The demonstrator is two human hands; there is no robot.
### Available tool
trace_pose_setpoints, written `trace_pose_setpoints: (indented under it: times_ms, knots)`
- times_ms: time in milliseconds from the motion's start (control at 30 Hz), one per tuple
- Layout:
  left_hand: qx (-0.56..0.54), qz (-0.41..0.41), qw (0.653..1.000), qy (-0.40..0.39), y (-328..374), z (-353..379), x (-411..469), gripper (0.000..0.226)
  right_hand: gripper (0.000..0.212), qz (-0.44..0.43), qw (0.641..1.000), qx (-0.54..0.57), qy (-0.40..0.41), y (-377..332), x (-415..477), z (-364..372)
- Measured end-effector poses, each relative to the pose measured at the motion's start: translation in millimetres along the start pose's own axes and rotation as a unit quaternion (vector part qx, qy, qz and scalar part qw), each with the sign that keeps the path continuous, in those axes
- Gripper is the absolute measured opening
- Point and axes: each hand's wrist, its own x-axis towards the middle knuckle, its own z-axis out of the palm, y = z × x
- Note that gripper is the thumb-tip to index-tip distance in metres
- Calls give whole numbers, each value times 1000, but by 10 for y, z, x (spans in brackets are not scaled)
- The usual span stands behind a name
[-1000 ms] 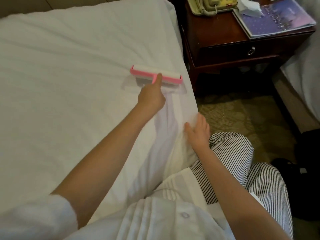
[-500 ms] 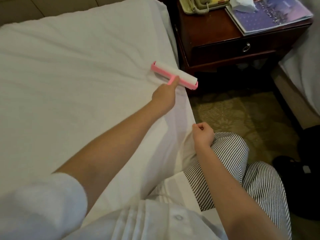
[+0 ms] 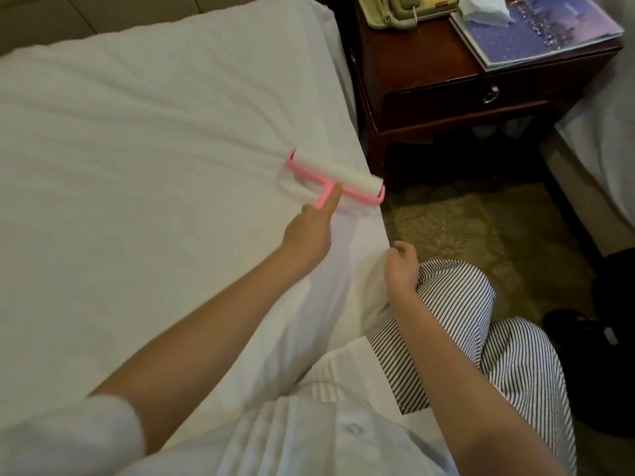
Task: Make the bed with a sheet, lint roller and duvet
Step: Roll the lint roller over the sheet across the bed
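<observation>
lint roller (image 3: 335,175): pink frame and white roll, lying flat on the white sheet (image 3: 137,166) close to the bed's right edge, the roll slanting toward that edge.
left hand (image 3: 309,235): wrapped round the pink handle, forefinger stretched along it; the roll sits just beyond the fingertip, further up the bed.
right hand (image 3: 400,266): fingers curled at the sheet's hanging edge, apart from the roller; cannot tell whether it pinches the cloth.
nightstand (image 3: 429,80): dark wood, beside the bed, carrying a telephone (image 3: 395,8) and a magazine (image 3: 543,32).
</observation>
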Motion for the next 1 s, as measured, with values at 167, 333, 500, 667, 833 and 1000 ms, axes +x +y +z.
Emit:
trace_pose_setpoints:
  times_ms: [167, 333, 500, 667, 833, 1000]
  knots:
    - [-15, 4, 1000, 20, 240, -433, 165, 65, 47, -253, 942, -222, 11, 70, -216, 5]
    - [31, -98, 991, 90, -282, -271, -983, 69, 56, -387, 865, -317, -47, 63, -328, 109]
    - [21, -211, 977, 33, -716, 151, -1770, 71, 55, -453, 809, -364, -94, 104, -503, 334]
    - [10, -184, 980, 78, -687, 153, -823, 64, 54, -444, 788, -417, -87, 176, -770, 511]
    - [-32, -163, 983, 75, -642, -190, -70, 70, 79, -382, 805, -443, -96, 214, -610, 346]
    - [11, -183, 983, 16, -602, 262, -1114, 77, 76, -336, 822, -449, -100, 202, -566, 289]
